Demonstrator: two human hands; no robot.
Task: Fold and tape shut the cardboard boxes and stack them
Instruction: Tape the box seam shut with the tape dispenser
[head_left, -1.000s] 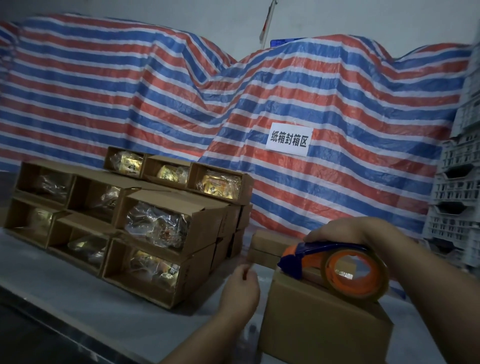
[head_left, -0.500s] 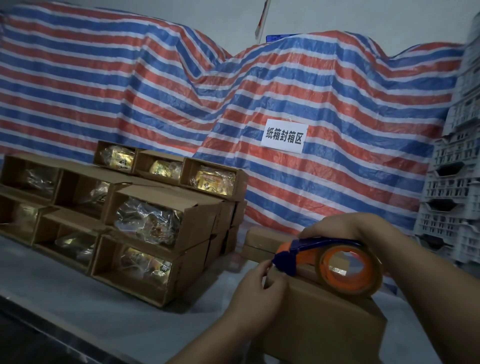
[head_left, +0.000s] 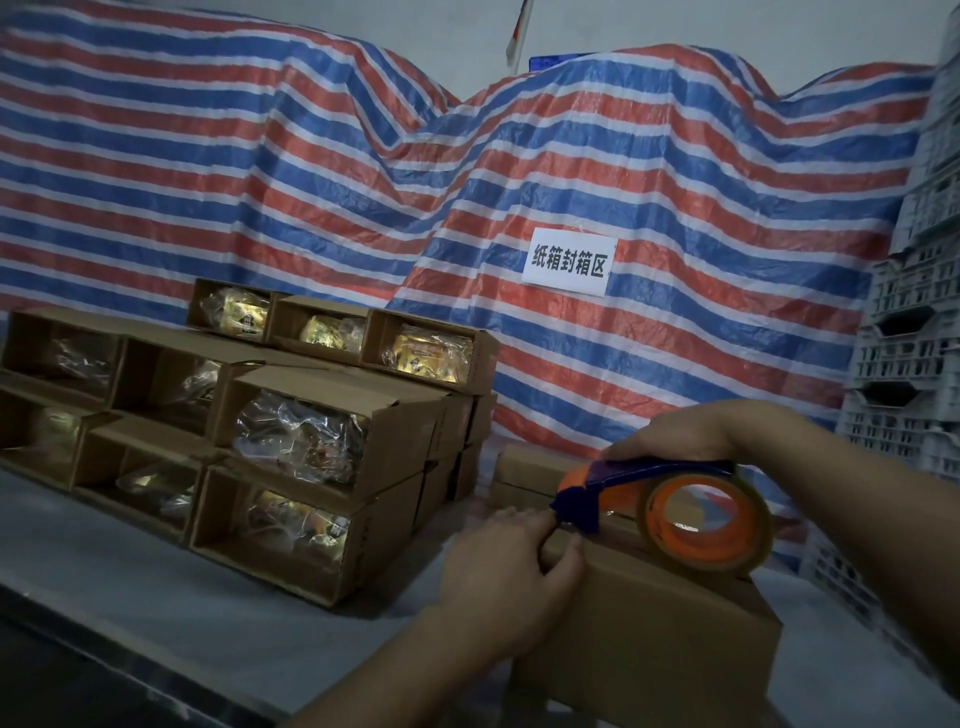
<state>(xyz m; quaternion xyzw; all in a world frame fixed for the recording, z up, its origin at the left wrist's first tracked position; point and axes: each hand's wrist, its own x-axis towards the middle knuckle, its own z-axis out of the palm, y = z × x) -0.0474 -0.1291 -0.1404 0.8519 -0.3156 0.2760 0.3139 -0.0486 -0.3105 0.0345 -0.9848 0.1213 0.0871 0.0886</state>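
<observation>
A closed cardboard box (head_left: 654, 634) stands on the table at the lower right. On its top sits an orange and blue tape dispenser (head_left: 670, 512) with a roll of clear tape. My right hand (head_left: 675, 434) grips the dispenser's handle from above. My left hand (head_left: 511, 564) holds the box's left top edge, fingers curled over the corner right beside the dispenser's blue nose. Behind this box lie closed boxes (head_left: 524, 470), partly hidden.
A stack of open boxes (head_left: 291, 441) holding bagged goods fills the table's left half. The grey table (head_left: 156, 587) shows in front of the stack. A striped tarp (head_left: 467, 208) with a white sign (head_left: 569, 261) hangs behind. White plastic crates (head_left: 914, 338) stand at the right.
My left hand moved right from beside the box onto its left top edge, next to the dispenser's nose. The right hand and dispenser stayed on the box top.
</observation>
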